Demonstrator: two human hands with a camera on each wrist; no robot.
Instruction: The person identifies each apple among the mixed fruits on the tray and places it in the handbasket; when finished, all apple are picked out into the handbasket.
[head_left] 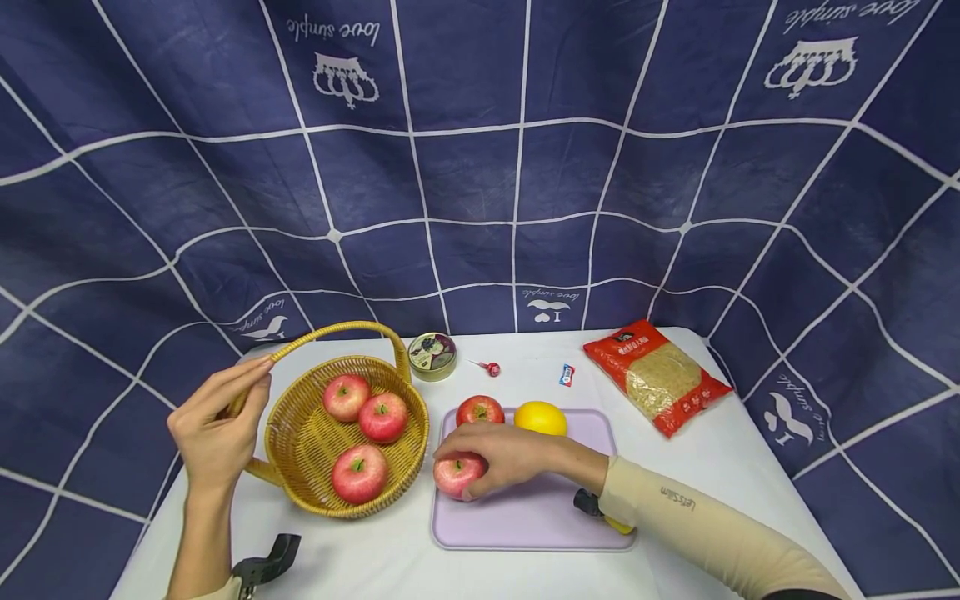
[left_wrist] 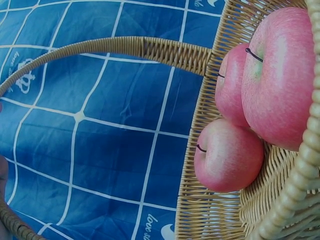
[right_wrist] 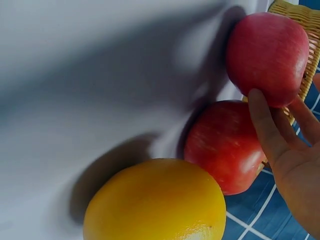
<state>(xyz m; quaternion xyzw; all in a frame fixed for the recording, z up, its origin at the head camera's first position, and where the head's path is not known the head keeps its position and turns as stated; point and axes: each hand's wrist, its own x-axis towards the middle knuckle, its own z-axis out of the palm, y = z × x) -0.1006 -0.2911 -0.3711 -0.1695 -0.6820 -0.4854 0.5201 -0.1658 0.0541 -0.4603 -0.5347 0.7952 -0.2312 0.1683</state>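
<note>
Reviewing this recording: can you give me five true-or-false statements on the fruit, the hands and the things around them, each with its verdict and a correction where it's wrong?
1. Three apples lie in the basket. True.
2. The left hand touches nothing. False: it grips the basket's handle.
3. The right hand holds another apple. True.
4. The yellow fruit lies in the basket. False: it lies on the purple tray.
5. In the head view, the round tin is to the left of the red bag. True.
</note>
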